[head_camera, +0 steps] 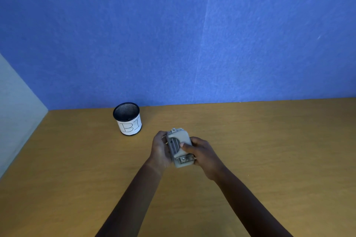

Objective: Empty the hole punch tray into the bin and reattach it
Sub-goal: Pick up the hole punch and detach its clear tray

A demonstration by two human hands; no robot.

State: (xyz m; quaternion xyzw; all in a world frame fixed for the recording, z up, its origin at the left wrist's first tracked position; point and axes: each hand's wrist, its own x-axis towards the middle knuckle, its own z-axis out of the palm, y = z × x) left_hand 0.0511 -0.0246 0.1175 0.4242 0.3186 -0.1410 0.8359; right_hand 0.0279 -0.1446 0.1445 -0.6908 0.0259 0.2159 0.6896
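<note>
We've got the small grey metal hole punch (pixel 179 147) held above the tan wooden desk (pixel 269 150), both hands wrapped around it. Our left hand (pixel 160 150) cups its left side, fingers curled behind it; our right hand (pixel 202 155) grips the right side, thumb pressed across the top. Whether its tray is on, we cannot tell. The round black mesh bin (pixel 127 118) with its white paper label stands apart, back left, near the blue felt wall (pixel 173 34).
</note>
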